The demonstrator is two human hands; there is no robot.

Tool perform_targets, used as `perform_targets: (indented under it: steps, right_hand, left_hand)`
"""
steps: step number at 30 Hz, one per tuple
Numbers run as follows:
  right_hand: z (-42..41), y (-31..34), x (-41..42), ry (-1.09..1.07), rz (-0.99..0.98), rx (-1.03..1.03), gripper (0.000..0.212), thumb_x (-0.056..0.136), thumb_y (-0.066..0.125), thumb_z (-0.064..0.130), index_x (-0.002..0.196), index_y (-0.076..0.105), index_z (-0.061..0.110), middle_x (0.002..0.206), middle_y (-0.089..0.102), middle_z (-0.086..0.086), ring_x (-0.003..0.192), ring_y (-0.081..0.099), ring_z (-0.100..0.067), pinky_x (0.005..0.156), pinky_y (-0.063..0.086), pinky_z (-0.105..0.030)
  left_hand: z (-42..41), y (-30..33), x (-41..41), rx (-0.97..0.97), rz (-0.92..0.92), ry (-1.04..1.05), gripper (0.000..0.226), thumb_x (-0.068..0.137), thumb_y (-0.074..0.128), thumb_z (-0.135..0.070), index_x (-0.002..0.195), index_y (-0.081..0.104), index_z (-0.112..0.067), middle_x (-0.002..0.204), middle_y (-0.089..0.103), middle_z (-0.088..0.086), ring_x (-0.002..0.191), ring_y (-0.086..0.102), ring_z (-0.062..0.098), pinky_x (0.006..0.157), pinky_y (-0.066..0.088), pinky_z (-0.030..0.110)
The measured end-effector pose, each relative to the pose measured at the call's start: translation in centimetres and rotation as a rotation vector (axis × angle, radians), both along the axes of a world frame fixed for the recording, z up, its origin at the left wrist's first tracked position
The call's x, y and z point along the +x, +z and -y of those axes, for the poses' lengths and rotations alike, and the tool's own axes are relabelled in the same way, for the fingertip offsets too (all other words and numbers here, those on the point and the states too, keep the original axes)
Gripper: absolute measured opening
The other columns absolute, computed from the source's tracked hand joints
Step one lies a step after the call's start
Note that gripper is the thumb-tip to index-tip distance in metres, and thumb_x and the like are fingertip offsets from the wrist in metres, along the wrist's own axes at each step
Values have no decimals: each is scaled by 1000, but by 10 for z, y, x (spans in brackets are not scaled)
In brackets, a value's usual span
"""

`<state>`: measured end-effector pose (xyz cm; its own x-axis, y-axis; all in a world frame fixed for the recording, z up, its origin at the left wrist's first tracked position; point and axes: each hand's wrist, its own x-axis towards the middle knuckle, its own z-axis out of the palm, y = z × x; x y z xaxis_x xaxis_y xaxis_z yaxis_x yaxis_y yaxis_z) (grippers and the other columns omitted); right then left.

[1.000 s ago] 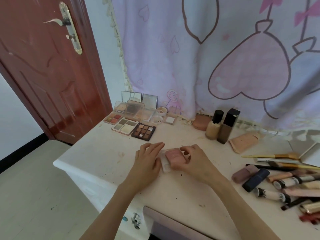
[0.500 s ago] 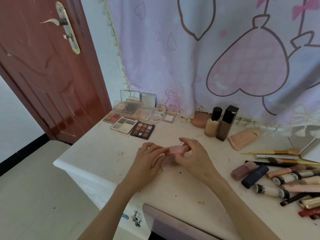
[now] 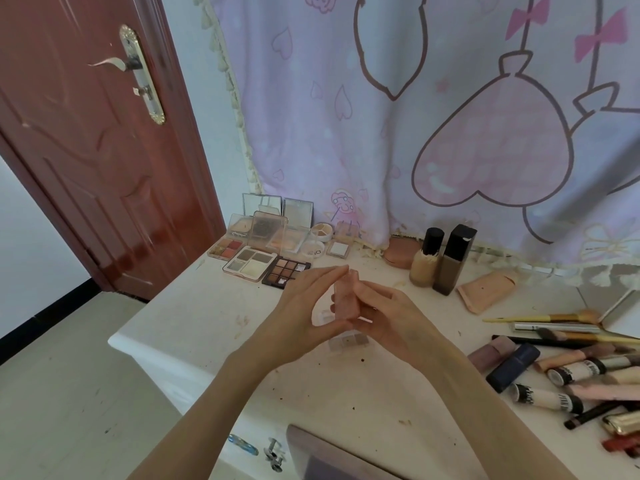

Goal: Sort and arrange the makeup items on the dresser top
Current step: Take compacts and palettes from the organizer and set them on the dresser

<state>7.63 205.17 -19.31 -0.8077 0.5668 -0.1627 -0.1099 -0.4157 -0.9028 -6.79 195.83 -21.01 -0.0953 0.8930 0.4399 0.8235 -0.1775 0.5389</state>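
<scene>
pink compact (image 3: 346, 299) held upright above the dresser top (image 3: 194, 317), between both hands. left hand (image 3: 304, 313) pinches its top and bottom edges, fingers extended; right hand (image 3: 388, 317) grips its right side, fingers curled. a clear case (image 3: 348, 341), possibly its lid, lies beneath.

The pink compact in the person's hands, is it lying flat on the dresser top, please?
No, the pink compact is held up on edge above the dresser top, between the left hand and right hand.
</scene>
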Motion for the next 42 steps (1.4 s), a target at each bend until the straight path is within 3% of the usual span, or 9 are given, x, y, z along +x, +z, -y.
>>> perform_targets:
  steps: [4, 9, 16, 20, 24, 30, 34, 37, 42]
  right_hand:
    - [0, 3, 1, 19, -24, -68, 33, 76, 62, 26, 97, 70, 3, 97, 67, -18, 91, 67, -28, 78, 58, -35]
    - [2, 0, 0, 43, -32, -118, 29, 77, 61, 24, 92, 73, 2, 93, 67, -19, 92, 66, -31, 82, 57, -39]
    - [-1, -1, 1, 93, -18, -134, 29, 80, 58, 23, 92, 72, 0, 91, 67, -18, 82, 66, -27, 74, 56, -34]
    - [-5, -5, 2, 138, -74, -202, 38, 83, 55, 14, 117, 58, -2, 108, 64, -26, 96, 65, -37, 77, 57, -38]
    - [-6, -8, -3, 151, 1, -148, 33, 88, 52, 7, 121, 55, 2, 113, 62, -24, 98, 63, -35, 85, 55, -41]
    - [-3, -2, -20, -157, 139, 268, 16, 92, 54, 18, 100, 67, 14, 94, 70, -6, 81, 68, -12, 65, 57, -26]
    - [-12, 2, -28, -244, 132, 303, 17, 94, 52, 13, 88, 67, 14, 84, 69, -6, 72, 67, -11, 61, 57, -23]
    - [-27, -3, -38, -324, 185, 257, 18, 94, 51, 9, 84, 66, 12, 82, 66, -6, 73, 63, -14, 60, 56, -22]
    - [-60, -22, -66, -414, 301, 317, 20, 93, 50, 3, 83, 63, 14, 82, 61, -2, 84, 61, -20, 66, 54, -29]
  left_hand:
    - [1, 8, 0, -46, 53, -15, 64, 78, 66, -47, 132, 31, -42, 128, 30, -34, 124, 29, -11, 105, 22, 9]
    - [6, 19, -3, -191, 46, -77, 67, 82, 67, -28, 132, 25, -40, 125, 26, -34, 116, 20, -27, 96, 17, -3]
    - [11, 26, -12, -252, 102, -121, 52, 88, 59, -24, 137, 41, -27, 137, 38, -24, 125, 30, -15, 101, 22, 2]
    - [10, 35, -14, -104, 273, -21, 30, 90, 55, -13, 113, 60, -31, 98, 60, -41, 101, 53, -16, 86, 37, 2]
    - [-3, 41, -17, -22, 492, 146, 24, 86, 58, -6, 101, 69, -21, 71, 68, -18, 70, 61, -1, 71, 49, 11]
    - [-25, 52, -18, -85, 516, 203, 18, 88, 59, -11, 99, 67, -24, 89, 71, 14, 85, 67, 28, 83, 51, 38]
    - [-36, 54, -21, -18, 565, 244, 25, 88, 58, -7, 113, 65, -7, 92, 68, 3, 68, 63, 2, 69, 51, 10]
    - [-38, 36, -21, 28, 489, 387, 34, 88, 61, -13, 121, 59, -13, 104, 64, -4, 77, 59, 2, 70, 43, 1]
    - [-29, -20, -8, -63, 429, 513, 50, 83, 68, -22, 128, 51, -11, 105, 62, -3, 90, 56, 7, 72, 39, 3]
